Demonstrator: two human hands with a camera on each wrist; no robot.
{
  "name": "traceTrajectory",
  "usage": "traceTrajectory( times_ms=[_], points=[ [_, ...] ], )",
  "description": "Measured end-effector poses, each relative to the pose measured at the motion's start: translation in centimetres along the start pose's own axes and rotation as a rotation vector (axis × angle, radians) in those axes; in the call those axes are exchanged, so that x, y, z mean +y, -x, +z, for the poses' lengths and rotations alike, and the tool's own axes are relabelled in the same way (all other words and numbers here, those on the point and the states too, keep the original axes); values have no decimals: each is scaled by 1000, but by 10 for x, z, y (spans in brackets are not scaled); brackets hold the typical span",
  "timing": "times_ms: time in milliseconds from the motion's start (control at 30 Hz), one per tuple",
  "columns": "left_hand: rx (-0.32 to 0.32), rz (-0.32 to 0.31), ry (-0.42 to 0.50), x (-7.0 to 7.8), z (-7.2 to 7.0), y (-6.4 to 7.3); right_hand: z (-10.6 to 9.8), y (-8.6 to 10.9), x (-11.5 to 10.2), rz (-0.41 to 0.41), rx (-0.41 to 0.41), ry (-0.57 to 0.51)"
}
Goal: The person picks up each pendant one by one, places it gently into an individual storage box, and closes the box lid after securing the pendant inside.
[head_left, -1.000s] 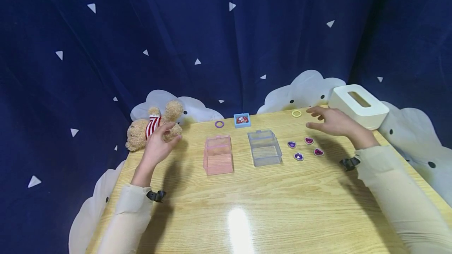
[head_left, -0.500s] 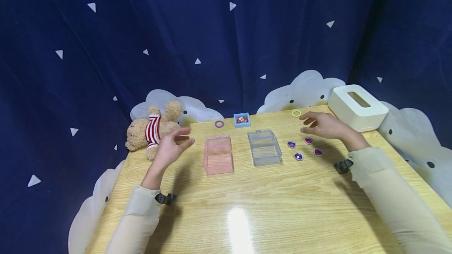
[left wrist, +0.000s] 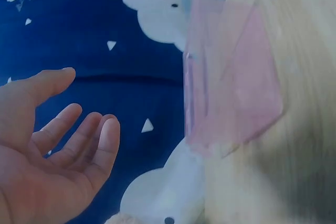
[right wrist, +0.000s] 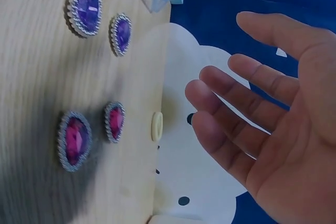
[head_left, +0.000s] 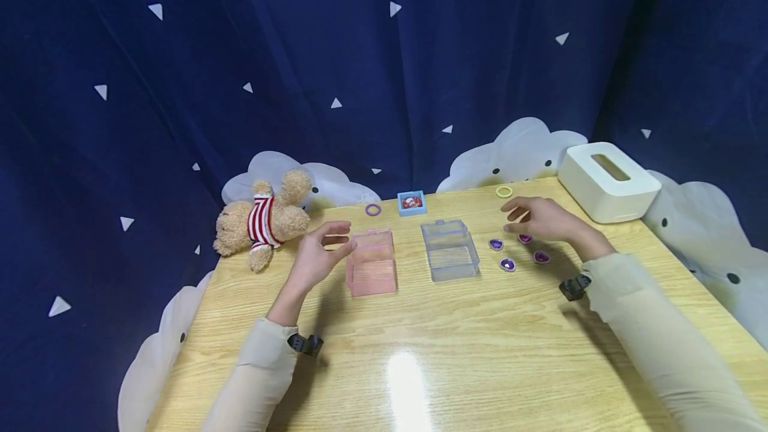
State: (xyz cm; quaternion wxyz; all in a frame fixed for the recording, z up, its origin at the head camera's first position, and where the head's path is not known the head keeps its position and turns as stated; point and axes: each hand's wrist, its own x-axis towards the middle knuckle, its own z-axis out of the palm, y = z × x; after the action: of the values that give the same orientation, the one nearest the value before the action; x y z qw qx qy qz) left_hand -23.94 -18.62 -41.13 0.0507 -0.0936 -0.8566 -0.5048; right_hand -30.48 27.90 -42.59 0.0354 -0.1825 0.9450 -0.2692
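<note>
Your empty, half-spread left hand (head_left: 315, 260) hangs near a pink plastic box (head_left: 373, 282); your right hand (head_left: 545, 220), likewise, part-hides a magenta heart-shaped gem (head_left: 525, 240).

On the worktop (head_left: 456, 345), a plush bear (head_left: 260, 220) lies far left, a tissue box (head_left: 624, 199) far right. Between them stand the left box (head_left: 373, 279) and right box (head_left: 453, 271), gems (head_left: 507, 265) right of these; farther back, a small case (head_left: 411, 203) sits between two rings (head_left: 373, 215).
</note>
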Motion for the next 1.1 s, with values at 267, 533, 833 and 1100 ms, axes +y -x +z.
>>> traceTrajectory(
  times_ms=[267,533,833,1100],
  points=[
    [-27,-21,50,0,32,-1,12,0,-1,8,-29,-48],
    [-73,-14,81,5,63,-3,27,-4,4,25,-29,-20],
    [-128,-28,114,8,92,-3,40,-6,11,41,-45,-15],
    [-161,-26,72,8,113,-6,48,-8,12,55,-67,-27]
  ],
)
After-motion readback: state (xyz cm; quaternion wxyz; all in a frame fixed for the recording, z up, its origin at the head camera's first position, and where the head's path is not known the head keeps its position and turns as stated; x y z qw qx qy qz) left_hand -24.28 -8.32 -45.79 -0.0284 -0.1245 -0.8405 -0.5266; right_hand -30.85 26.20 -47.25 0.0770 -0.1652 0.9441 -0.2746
